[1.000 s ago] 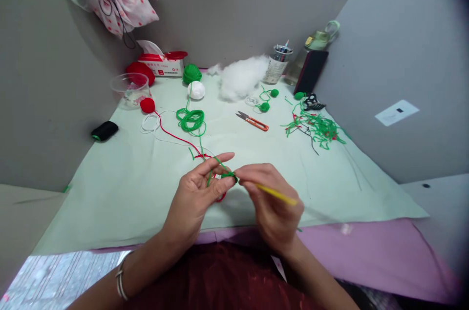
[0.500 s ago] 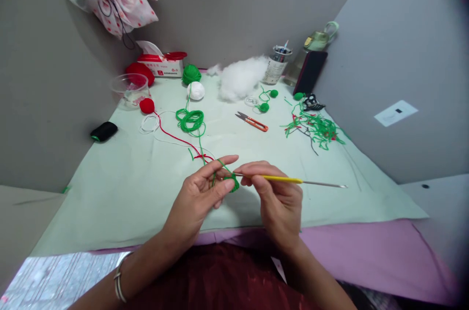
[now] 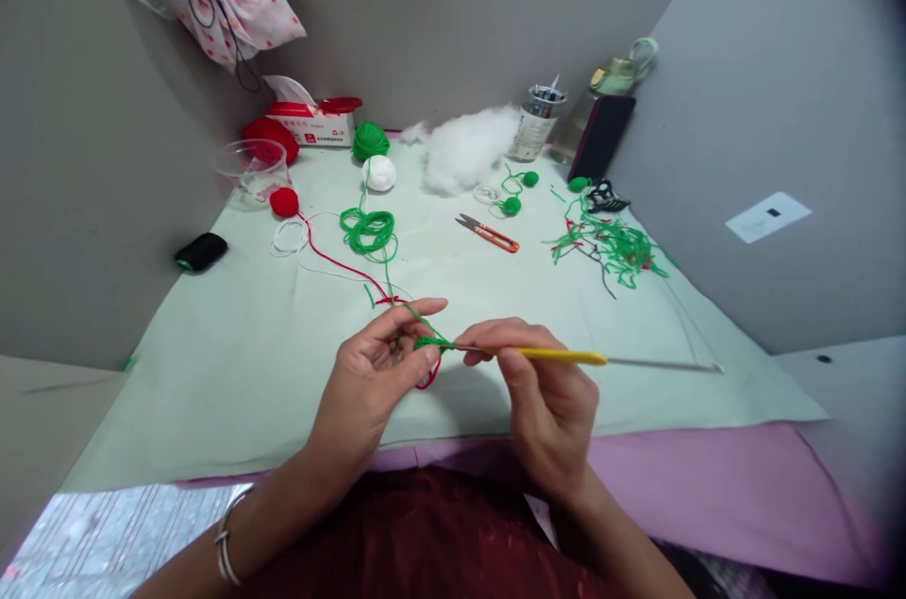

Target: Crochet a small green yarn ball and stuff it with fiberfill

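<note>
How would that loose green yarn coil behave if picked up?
The green coil would probably flop, its loops lying slack. It might tangle, since they overlap. Lifting it could tug the left hand, where its strand runs.

Pale green, sheet-covered worktop [image 3: 255,391], bounded by a matte grey partition wall [image 3: 439,24] along its back and left edges, and a lighter blue-grey panel [image 3: 750,99] bearing a white rectangular plate [image 3: 768,218] along its right edge.
</note>
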{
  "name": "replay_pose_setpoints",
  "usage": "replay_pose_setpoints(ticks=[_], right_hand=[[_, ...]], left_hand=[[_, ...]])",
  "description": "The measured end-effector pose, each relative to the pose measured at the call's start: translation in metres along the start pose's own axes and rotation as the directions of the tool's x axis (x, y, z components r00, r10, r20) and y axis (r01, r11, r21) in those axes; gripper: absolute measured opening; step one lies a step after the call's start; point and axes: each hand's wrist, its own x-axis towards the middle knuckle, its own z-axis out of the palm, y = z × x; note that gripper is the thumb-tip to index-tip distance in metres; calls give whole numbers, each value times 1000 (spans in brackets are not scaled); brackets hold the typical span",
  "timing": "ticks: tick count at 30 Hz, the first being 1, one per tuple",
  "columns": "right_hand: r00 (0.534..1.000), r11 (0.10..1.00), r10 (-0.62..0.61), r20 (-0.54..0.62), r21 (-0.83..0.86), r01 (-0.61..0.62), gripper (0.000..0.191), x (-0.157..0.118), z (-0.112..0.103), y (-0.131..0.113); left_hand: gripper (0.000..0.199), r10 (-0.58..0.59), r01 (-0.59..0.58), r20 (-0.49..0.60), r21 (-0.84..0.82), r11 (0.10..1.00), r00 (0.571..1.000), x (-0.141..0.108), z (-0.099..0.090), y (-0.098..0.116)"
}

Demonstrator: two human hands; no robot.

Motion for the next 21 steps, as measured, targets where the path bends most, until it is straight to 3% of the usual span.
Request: replay_pose_setpoints(ticks=[4,8,13,17,21], right_hand=[[982,976,-184,36,-107,187,27,-4,0,-2],[992,993,-121,-35,-20,120,29,-3,1,-4],[997,997,-68,-36,29,69,26,-1,2,-5],[995,995,-96,-23,-30,95,26,0,1,-5],[969,938,-233,80,-246,246,26,-2,0,-5]], left_hand=[[32,29,-29,-10,15,999,1000,0,-2,-2],[30,39,-39,-12,2,999,999,1,-3,0],[30,22,-23,26,39,999,999,1,-4,3],[31,15,-16,36,23,1000,999,0,-3,3],[34,28,-28,4,-12,1000,1000,0,2,2]])
